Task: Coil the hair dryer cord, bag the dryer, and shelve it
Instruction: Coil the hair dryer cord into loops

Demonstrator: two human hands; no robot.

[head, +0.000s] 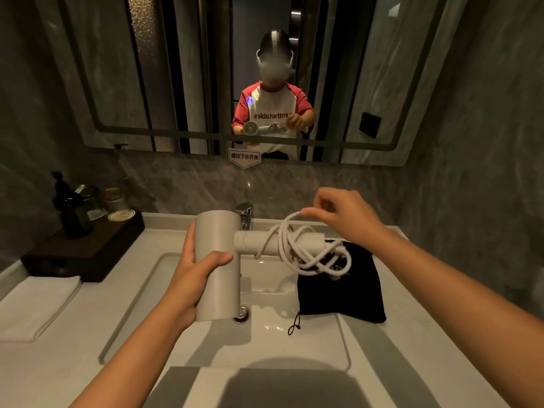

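Observation:
My left hand grips the barrel of a pale grey hair dryer held above the sink, its handle pointing to the right. The white cord is looped loosely around the handle, with loops hanging off its end. My right hand pinches one loop of the cord between thumb and fingers, just above the handle. A black drawstring bag lies flat on the right side of the sink rim, its drawstring trailing into the basin.
White sink basin with drain and chrome faucet sits below the dryer. A dark tray with bottles and jars stands at back left. A folded white towel lies on the left. A mirror hangs ahead.

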